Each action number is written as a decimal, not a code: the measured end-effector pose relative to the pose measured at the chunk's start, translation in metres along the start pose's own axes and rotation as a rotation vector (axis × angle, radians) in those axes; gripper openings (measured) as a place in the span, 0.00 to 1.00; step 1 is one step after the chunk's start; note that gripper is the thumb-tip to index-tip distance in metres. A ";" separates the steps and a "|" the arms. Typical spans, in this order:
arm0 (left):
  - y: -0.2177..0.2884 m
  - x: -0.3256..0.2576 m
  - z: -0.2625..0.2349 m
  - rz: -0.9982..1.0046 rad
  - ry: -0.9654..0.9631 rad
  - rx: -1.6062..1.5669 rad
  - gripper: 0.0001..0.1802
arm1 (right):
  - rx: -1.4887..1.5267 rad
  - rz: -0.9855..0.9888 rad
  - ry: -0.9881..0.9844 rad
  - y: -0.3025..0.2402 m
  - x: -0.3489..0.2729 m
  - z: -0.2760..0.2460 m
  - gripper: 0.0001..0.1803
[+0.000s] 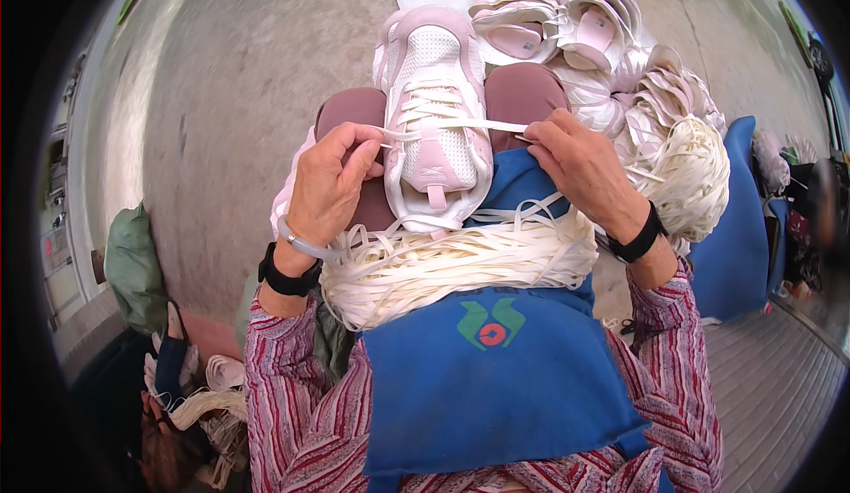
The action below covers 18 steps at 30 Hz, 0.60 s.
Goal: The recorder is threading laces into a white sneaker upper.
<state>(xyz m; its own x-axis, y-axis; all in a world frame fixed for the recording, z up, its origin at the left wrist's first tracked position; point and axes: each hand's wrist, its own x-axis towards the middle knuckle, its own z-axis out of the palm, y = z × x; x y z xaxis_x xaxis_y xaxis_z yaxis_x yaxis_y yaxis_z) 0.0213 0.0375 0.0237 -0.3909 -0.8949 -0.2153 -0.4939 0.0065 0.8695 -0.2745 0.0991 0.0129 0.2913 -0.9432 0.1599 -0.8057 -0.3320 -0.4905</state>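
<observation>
A pink and white sneaker upper (440, 68) lies between my knees, its tongue loop toward me. White lace crosses its upper eyelets, and a flat white shoelace (487, 125) stretches out to both sides. My left hand (335, 174) pinches the lace left of the tongue. To the right, my right hand (580, 161) is closed on the other stretch of lace, which is pulled nearly straight. Across my lap, just below both hands, rests a thick bundle of cream laces (460, 263) on a blue apron (496, 404).
Nested stacks of pink and white uppers (611, 33) sit at the far right, beside another hank of cream laces (695, 179). A blue chair-like piece (735, 236) stands to the right. A green sack (133, 267) and loose laces (212, 404) are on the left.
</observation>
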 end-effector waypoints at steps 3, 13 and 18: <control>-0.004 -0.001 0.000 -0.037 0.033 -0.103 0.09 | -0.048 -0.014 -0.035 0.002 -0.001 -0.002 0.05; -0.002 0.005 -0.002 -0.033 -0.030 -0.089 0.09 | 0.263 0.052 0.071 -0.025 0.019 0.006 0.04; 0.002 0.003 -0.003 -0.064 -0.043 -0.132 0.08 | 0.240 0.070 0.068 -0.027 0.025 0.011 0.04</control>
<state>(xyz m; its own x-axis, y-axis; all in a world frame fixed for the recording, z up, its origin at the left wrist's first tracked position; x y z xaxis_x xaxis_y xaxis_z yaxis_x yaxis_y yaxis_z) 0.0213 0.0333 0.0258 -0.3960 -0.8718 -0.2884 -0.4139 -0.1109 0.9035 -0.2401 0.0850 0.0206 0.1976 -0.9651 0.1716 -0.6749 -0.2609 -0.6903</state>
